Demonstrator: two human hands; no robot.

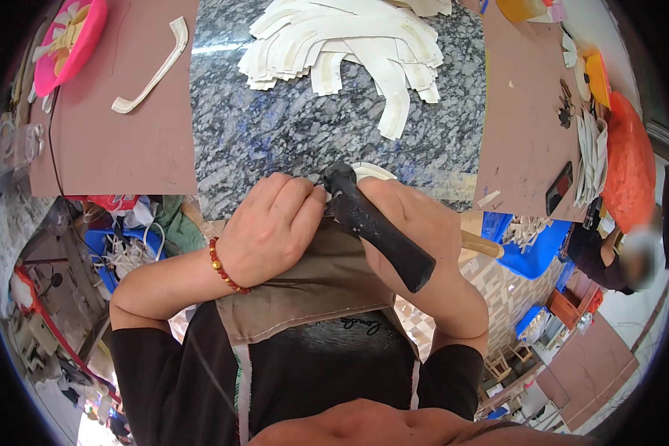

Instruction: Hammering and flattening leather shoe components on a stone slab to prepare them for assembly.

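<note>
A hammer (383,234) with a black metal head and a pale wooden handle is gripped in my right hand (416,215), near the front edge of the granite slab (290,134). Its rounded striking end hangs close to the fingertips of my left hand (271,227). That left hand is closed at the slab's edge, fingers together and bent down; what they hold is hidden. Just behind the hammer head, partly covered by my right hand, shows a curved white strip (374,171). Farther back on the slab lies a heap of similar flat white strips (342,37).
One curved strip (156,70) lies on the brown board at left, near a pink basin (70,44). At right are keys (565,104), a phone (559,188), a stack of white pieces (591,160) and a red bag (628,163). Blue bins (531,253) stand below. Another person (609,256) is at far right.
</note>
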